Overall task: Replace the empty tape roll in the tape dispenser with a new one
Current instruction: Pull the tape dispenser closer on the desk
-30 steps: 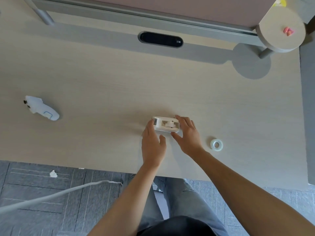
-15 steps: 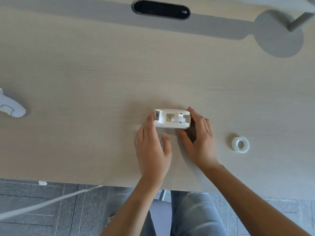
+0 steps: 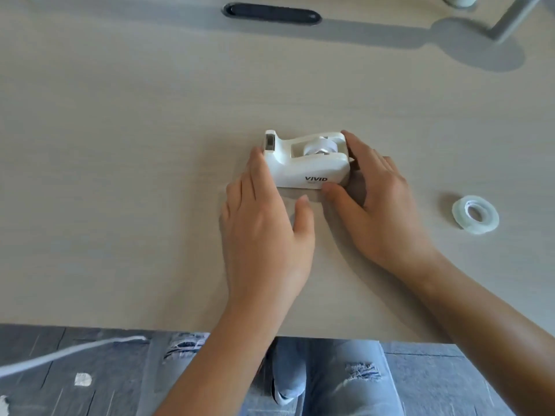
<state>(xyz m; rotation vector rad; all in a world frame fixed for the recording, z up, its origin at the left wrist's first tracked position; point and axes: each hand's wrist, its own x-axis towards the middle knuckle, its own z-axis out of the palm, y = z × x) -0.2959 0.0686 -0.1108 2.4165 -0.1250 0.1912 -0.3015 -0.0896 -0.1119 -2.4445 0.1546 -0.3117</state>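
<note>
A white tape dispenser (image 3: 306, 165) marked VIVID stands on the light wooden desk (image 3: 150, 145), cutter end to the left. A small white core sits in its well. My left hand (image 3: 264, 229) lies flat beside the cutter end, fingers touching the dispenser's left side. My right hand (image 3: 375, 205) cups the rear right end, thumb against the front face and fingers over the back. A new clear tape roll (image 3: 476, 215) lies flat on the desk to the right of my right hand, apart from it.
A dark oval cable slot (image 3: 271, 14) sits at the desk's far edge. A grey stand leg (image 3: 510, 19) reaches in at the top right. The desk's near edge runs just above my knees, with a white cable (image 3: 69, 352) over the floor below.
The camera has moved closer and lower over the desk. The dispenser now shows its front face. Both hands stay on its two ends; the white handheld device at the left has left the view.
</note>
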